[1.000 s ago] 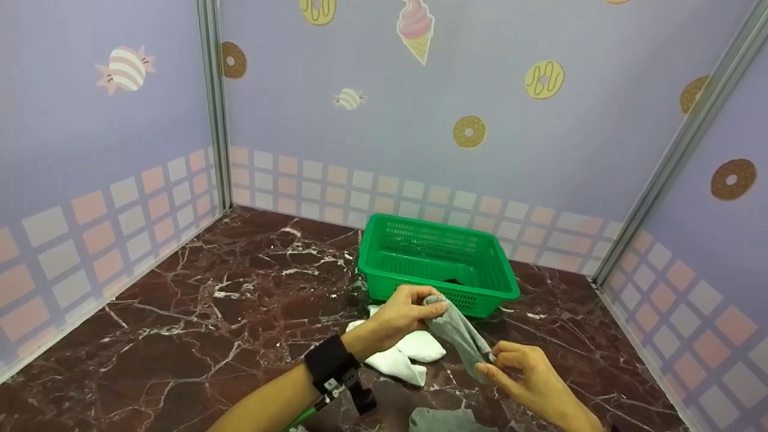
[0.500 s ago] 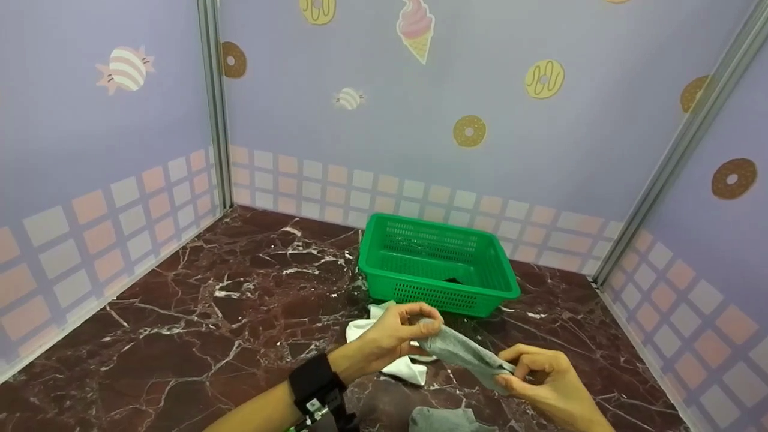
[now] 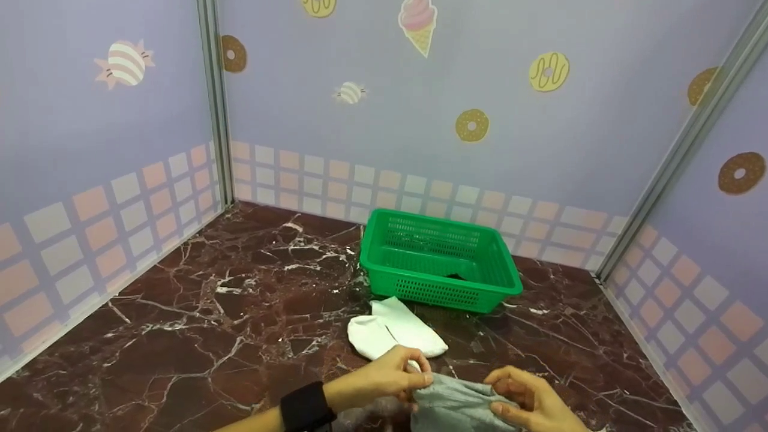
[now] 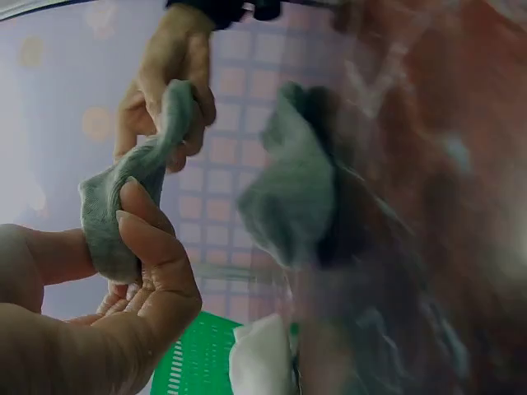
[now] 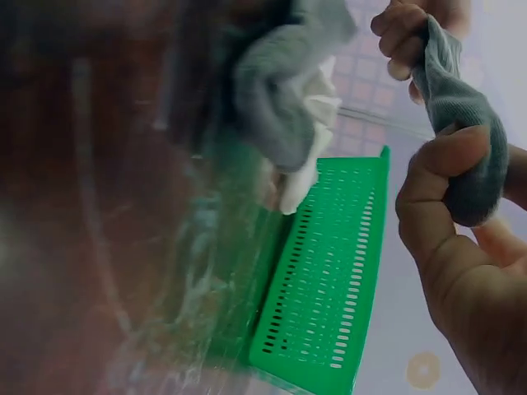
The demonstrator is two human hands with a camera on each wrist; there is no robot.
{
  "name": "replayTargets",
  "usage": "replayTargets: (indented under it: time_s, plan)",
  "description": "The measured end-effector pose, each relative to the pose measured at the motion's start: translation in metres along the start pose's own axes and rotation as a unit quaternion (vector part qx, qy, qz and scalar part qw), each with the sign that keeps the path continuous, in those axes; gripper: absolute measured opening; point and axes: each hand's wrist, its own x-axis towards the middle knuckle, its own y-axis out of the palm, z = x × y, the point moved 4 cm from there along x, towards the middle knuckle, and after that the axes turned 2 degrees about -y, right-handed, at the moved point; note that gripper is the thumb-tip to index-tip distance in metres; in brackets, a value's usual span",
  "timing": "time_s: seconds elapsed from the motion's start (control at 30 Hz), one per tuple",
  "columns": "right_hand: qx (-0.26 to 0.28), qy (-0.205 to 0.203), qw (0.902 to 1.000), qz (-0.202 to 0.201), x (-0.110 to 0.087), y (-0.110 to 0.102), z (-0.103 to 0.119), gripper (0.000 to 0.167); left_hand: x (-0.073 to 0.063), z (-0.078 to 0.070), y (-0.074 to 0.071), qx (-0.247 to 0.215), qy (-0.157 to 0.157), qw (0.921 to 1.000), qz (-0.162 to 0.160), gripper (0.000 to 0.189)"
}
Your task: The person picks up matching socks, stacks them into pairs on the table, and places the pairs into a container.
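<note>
Near the front of the table, my left hand [image 3: 399, 375] pinches one end of a grey sock [image 3: 456, 390]. My right hand [image 3: 534, 402] grips its other end, so the sock spans between both hands above the tabletop. The left wrist view shows the held sock [image 4: 107, 214] bent between thumb and fingers. A second grey sock [image 4: 296, 189] lies on the table beneath; in the head view it is hard to separate from the held one. Just beyond my left hand, white socks [image 3: 414, 330] lie on the table, partly hidden by that hand.
Behind the white socks stands a green plastic basket [image 3: 441, 294] with a small dark item [image 3: 456, 276] inside. The dark red marbled tabletop [image 3: 240, 336] is bounded by patterned walls [image 3: 336, 132] at the back and both sides.
Both hands have come down and nearer with the grey sock, which now hangs over the other grey sock. More of the white socks shows. The head view has tilted slightly.
</note>
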Motion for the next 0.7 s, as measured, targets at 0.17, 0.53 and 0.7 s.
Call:
replayTargets:
  time_s: [0.17, 0.53, 0.7]
  plan:
    - [-0.079, -0.037, 0.9961, 0.014, -0.002, 0.009, -0.007, 0.021, -0.008, 0.007, 0.005, 0.135, 0.008, 0.9906, 0.019, 0.009]
    - [-0.148, -0.04, 0.988, 0.024, -0.006, 0.014, -0.015, 0.016, -0.004, 0.008, 0.003, 0.296, -0.03, 0.9545, 0.019, 0.017]
    - [-0.162, -0.062, 0.9848, 0.01, -0.004, 0.016, -0.004, 0.013, -0.005, -0.004, 0.004, 0.281, -0.014, 0.959, 0.03, 0.013]
